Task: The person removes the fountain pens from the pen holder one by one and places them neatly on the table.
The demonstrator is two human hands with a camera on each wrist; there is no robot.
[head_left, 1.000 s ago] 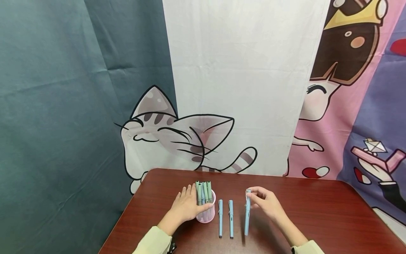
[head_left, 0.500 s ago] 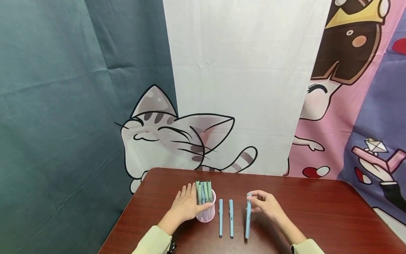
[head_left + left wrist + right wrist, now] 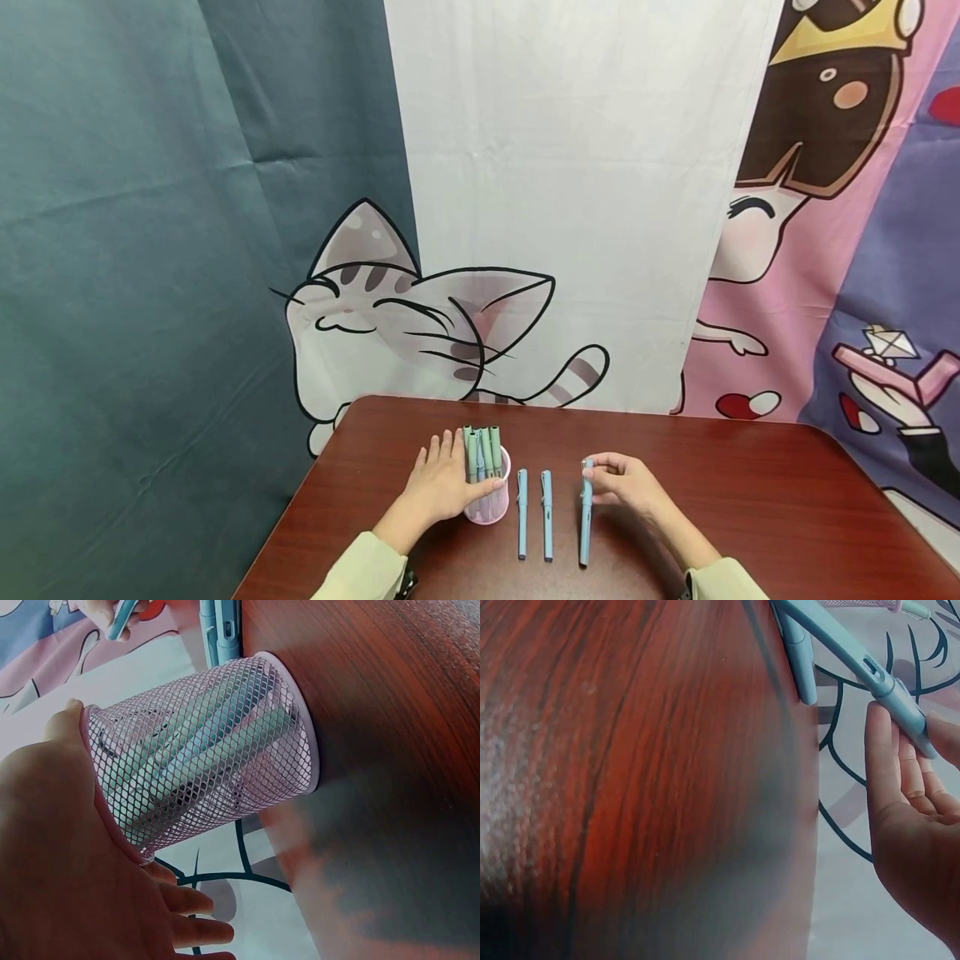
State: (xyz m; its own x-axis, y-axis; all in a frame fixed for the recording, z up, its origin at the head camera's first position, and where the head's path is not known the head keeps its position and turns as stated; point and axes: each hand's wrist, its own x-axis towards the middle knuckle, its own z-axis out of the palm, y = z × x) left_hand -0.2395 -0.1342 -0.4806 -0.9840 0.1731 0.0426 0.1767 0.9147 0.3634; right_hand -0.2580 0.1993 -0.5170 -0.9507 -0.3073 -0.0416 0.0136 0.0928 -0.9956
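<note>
My right hand (image 3: pixel 628 483) pinches a light blue capped pen (image 3: pixel 586 521) by its cap end between thumb and fingers. That pen slants in the right wrist view; whether its lower end touches the table I cannot tell. To its left lie two similar blue pens, the nearer one (image 3: pixel 547 517) and the farther one (image 3: pixel 522 515), side by side. My left hand (image 3: pixel 438 485) rests against the pink mesh pen cup (image 3: pixel 489 508), its fingers straight and its thumb along the rim. Inside the upright cup stand several green pens (image 3: pixel 495 450) and a blue one (image 3: pixel 480 460).
The dark red wooden table (image 3: pixel 750 500) carries these things. Behind its far edge hangs a cloth backdrop (image 3: pixel 585 208) with a printed cat and other cartoon figures.
The right hand has lowered the blue pen slightly, bringing its lower end closer to the table's front. My left hand and the cup stay where they were.
</note>
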